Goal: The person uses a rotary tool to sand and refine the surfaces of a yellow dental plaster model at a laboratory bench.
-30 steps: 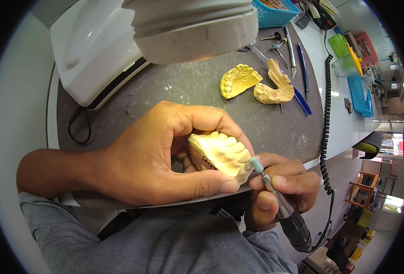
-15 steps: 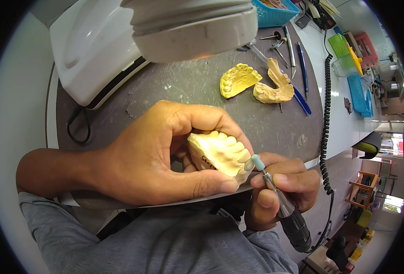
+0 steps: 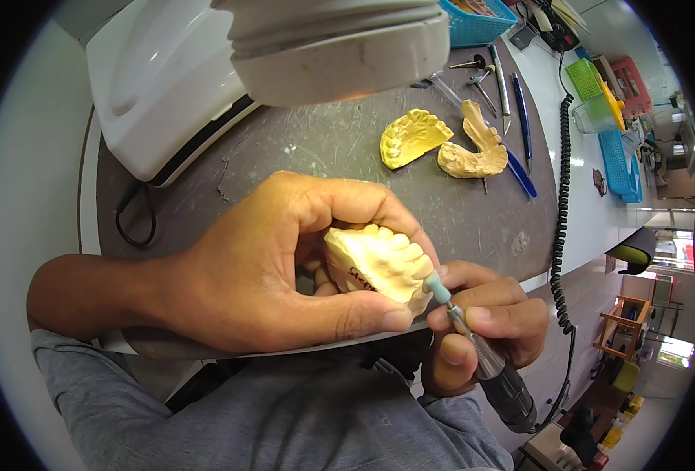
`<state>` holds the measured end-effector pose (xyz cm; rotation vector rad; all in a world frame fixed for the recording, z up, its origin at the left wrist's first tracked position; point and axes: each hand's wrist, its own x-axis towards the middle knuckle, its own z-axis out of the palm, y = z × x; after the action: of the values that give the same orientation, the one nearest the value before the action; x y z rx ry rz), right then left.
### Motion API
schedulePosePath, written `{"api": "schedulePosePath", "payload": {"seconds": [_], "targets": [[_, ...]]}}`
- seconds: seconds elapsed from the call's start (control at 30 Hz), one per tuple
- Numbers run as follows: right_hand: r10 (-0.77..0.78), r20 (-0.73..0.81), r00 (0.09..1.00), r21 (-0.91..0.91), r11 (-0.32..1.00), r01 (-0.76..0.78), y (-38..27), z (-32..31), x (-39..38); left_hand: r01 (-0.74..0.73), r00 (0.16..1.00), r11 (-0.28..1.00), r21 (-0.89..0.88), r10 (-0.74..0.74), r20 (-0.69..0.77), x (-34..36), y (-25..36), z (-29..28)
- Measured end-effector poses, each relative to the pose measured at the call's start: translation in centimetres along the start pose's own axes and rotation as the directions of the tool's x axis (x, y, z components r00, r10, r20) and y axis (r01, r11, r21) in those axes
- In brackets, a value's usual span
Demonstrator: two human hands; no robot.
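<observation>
**Plaster Tooth Model Held Against a Rotary Tool at the Desk's Near Edge**

The left hand (image 3: 261,275) was wrapped around a pale yellow dental cast (image 3: 379,267), its grip pinching the piece between the thumb underneath and the curled fingers over the top. The cast sat above the near edge of the dark, scratched desk (image 3: 324,149), with its row of moulded teeth turned up and to the right.

The right hand (image 3: 481,330) was just beside it, its grip pressed around a slim handpiece (image 3: 493,369) held like a pen. The tool's metal shank ran up to a small pale blue polishing tip (image 3: 437,288), which touched the lower right corner of the cast. The dark, thicker body of the handpiece stuck out below the hand, over the grey shirt (image 3: 285,416).

Towards the far edge of the desk lay two more casts, just beside one another: a yellow arch-shaped one (image 3: 412,137) and a paler horseshoe-shaped one (image 3: 473,153). Near them lay several thin metal instruments (image 3: 498,86) and a blue pen (image 3: 520,173). A black coiled cord (image 3: 561,204) ran along the right edge of the desk. A white machine housing (image 3: 159,86) stood at the far left corner, and a round white fitting (image 3: 340,39) hung close to the camera, above the desk. Blue and green baskets (image 3: 618,157) stood on the surface further right.
</observation>
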<state>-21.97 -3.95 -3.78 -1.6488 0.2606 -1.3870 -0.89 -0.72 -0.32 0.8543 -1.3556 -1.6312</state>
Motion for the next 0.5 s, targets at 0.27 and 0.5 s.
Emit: {"api": "schedulePosePath", "payload": {"seconds": [0.27,0.5], "targets": [[0.017,-0.026,1.0,-0.031,0.999,-0.018,-0.14,0.3,-0.25,0.001,1.0,1.0,-0.005,-0.001,-0.005,0.01,0.01,0.05],[0.042,0.089,0.995,-0.014,0.999,-0.041,-0.35,-0.67,0.2,-0.013,1.0,1.0,0.024,0.013,-0.001,0.07,0.03,-0.06]]}}
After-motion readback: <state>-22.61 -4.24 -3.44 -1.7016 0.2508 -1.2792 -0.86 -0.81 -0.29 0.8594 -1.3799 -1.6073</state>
